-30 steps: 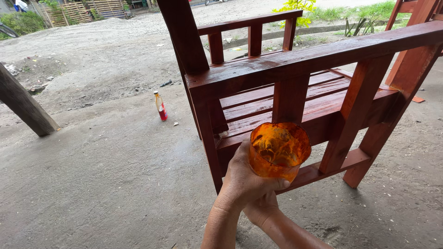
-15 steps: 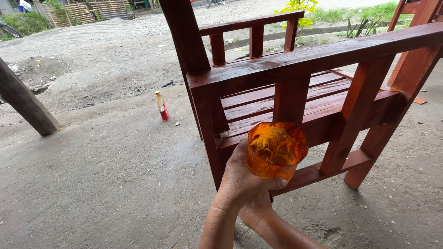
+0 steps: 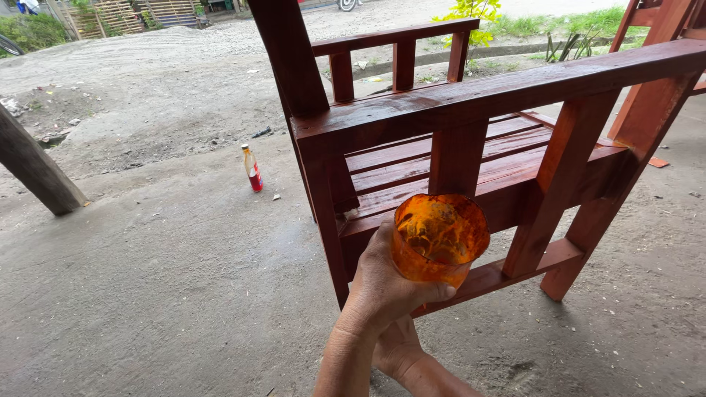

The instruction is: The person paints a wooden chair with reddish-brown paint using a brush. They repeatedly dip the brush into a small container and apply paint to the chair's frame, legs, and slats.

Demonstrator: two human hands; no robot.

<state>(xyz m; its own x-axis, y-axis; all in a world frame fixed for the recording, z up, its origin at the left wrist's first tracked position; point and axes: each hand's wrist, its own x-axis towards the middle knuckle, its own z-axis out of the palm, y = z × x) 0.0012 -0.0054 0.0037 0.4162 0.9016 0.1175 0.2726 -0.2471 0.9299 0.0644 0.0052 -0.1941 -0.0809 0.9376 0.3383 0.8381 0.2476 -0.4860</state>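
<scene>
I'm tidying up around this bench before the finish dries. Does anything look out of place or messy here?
A small bottle with a red label stands alone on the bare ground left of the red-brown wooden bench, away from everything else. The orange cup in the left hand is smeared inside with orange residue. Nothing looks spilled or broken.

The reddish-brown wooden armchair (image 3: 471, 140) is gleaming with a glossy, wet-looking coat. The translucent orange plastic cup (image 3: 439, 239) is looking smeared and streaky inside. The grey concrete floor (image 3: 147, 294) is showing matt and rough, turning to gravel beyond.
</scene>
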